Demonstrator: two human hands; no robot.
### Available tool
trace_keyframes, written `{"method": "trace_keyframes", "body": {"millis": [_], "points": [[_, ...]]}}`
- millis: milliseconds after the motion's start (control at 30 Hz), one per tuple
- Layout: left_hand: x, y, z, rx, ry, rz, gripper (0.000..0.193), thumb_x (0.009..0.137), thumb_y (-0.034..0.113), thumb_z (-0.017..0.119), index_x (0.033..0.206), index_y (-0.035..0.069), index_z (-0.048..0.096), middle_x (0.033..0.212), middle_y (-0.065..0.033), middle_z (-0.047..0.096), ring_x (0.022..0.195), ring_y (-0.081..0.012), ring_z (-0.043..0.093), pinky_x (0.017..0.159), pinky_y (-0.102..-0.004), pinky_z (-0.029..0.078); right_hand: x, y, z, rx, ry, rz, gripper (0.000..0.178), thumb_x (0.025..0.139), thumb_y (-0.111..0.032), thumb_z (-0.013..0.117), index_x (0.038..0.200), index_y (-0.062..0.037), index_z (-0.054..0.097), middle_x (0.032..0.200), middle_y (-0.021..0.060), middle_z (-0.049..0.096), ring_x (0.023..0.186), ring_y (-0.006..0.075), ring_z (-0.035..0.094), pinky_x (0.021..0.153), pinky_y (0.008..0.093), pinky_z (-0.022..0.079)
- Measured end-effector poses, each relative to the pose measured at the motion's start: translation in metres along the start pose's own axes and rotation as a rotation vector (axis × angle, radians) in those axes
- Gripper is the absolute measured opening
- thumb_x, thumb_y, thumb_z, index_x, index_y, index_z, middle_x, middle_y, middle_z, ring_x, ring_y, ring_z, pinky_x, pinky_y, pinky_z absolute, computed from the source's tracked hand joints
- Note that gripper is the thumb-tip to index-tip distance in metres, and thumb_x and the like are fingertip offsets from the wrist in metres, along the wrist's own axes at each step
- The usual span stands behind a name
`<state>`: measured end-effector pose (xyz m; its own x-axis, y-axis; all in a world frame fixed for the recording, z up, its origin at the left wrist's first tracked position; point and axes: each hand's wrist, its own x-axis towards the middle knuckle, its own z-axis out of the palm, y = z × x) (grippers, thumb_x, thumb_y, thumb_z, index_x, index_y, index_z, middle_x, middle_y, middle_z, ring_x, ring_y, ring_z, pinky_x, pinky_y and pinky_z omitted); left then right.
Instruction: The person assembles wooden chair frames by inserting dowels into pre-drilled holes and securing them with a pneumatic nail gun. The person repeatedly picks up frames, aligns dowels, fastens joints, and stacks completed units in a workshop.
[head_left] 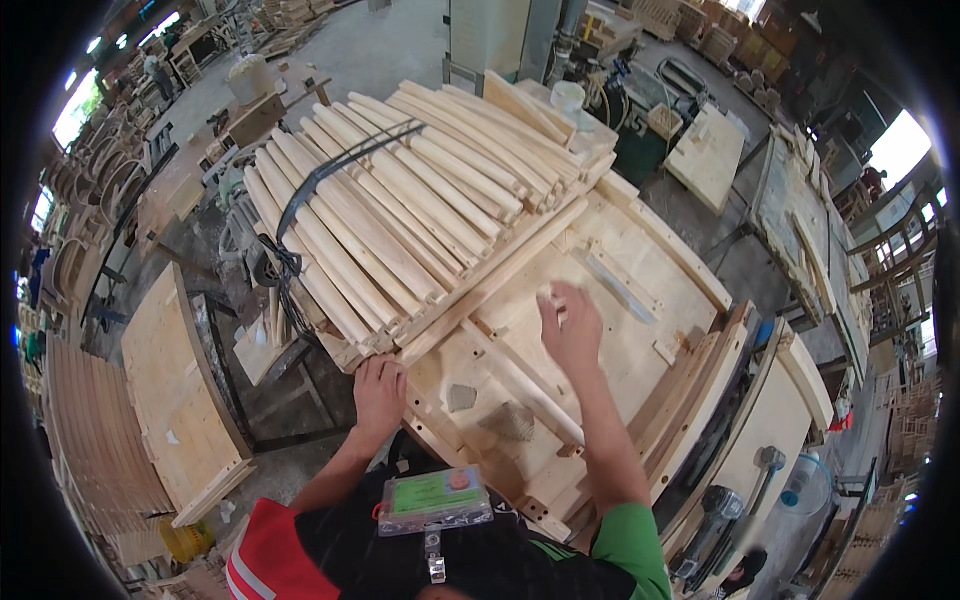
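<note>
My left hand [380, 392] has its fingers curled over the wooden rail [425, 425] at the workbench's left edge, by the near corner of a stack of sticks. A dark strap lies across those pale wooden sticks [385, 205]. Over the middle of the plywood workbench [480, 445] hangs my right hand [574, 325], thumb and fingers drawn together. It is slightly blurred, and anything small between the fingertips cannot be made out. A round wooden stick [525, 387] lies slantwise on the workbench, left of my right forearm. Beyond the right hand is a grey metal strip [618, 288].
Curved wooden rails [700, 395] line the workbench's right side. Further right, a power drill [715, 515] and a hammer [768, 462] lie on a side board. A plywood panel [180, 370] stands at the left beside stacked curved slats [95, 430]. A pillar [487, 40] rises behind the sticks.
</note>
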<state>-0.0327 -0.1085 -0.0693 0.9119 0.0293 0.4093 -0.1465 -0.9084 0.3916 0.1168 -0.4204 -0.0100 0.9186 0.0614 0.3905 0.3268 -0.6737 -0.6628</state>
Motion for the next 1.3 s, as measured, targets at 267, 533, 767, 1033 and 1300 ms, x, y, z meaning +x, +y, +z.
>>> {"method": "trace_keyframes", "body": {"millis": [267,533,767,1033,1300], "points": [[-0.004,0.003,-0.003,-0.060,0.063,-0.004,0.018,0.087,0.008,0.078,0.101,0.005,0.067,0.117,-0.0157,0.066,0.110,-0.0391,0.062,0.098,-0.0506,0.049,0.183,-0.027,0.004,-0.253,0.094,-0.085,0.035,0.098,-0.027,0.070,0.125,-0.0047,0.069,0.111,0.0208,0.069,0.110,0.0408,0.068,0.093,0.0495,0.055],[-0.002,0.014,-0.009,-0.052,0.110,0.092,0.027,0.086,0.011,0.079,0.109,0.005,0.066,0.121,-0.0163,0.063,0.114,-0.0402,0.060,0.100,-0.0528,0.047,0.195,-0.003,-0.004,-0.228,0.033,-0.179,0.031,0.106,-0.031,0.057,0.101,-0.0043,0.072,0.103,0.0214,0.072,0.103,0.0448,0.068,0.089,0.0560,0.053],[0.019,0.054,0.011,-0.410,-0.047,0.112,0.027,0.092,0.010,0.077,0.116,0.002,0.067,0.109,-0.0166,0.070,0.101,-0.0358,0.068,0.092,-0.0481,0.053,0.074,0.043,-0.100,0.140,0.201,0.237,0.037,0.110,-0.031,0.054,0.093,-0.0016,0.067,0.086,0.0189,0.068,0.076,0.0372,0.065,0.074,0.0456,0.055],[0.098,0.186,0.087,-1.489,-0.800,-0.228,0.040,0.112,0.027,0.060,0.140,-0.002,0.057,0.122,-0.0154,0.073,0.095,-0.0200,0.073,0.086,-0.0342,0.060,-0.163,-0.002,-0.120,0.721,0.522,0.554,0.030,0.113,-0.024,0.057,0.108,0.0034,0.068,0.085,0.0058,0.066,0.068,0.0125,0.064,0.065,0.0286,0.054],[0.100,0.259,0.085,-1.770,-1.122,-0.623,0.033,0.116,0.036,0.050,0.119,0.006,0.064,0.093,-0.0021,0.068,0.069,-0.0094,0.062,0.061,-0.0268,0.054,-0.219,-0.029,-0.124,0.216,0.345,0.342,0.032,0.100,-0.015,0.074,0.127,0.0007,0.066,0.108,0.0147,0.068,0.094,0.0242,0.070,0.076,0.0354,0.058]]}}
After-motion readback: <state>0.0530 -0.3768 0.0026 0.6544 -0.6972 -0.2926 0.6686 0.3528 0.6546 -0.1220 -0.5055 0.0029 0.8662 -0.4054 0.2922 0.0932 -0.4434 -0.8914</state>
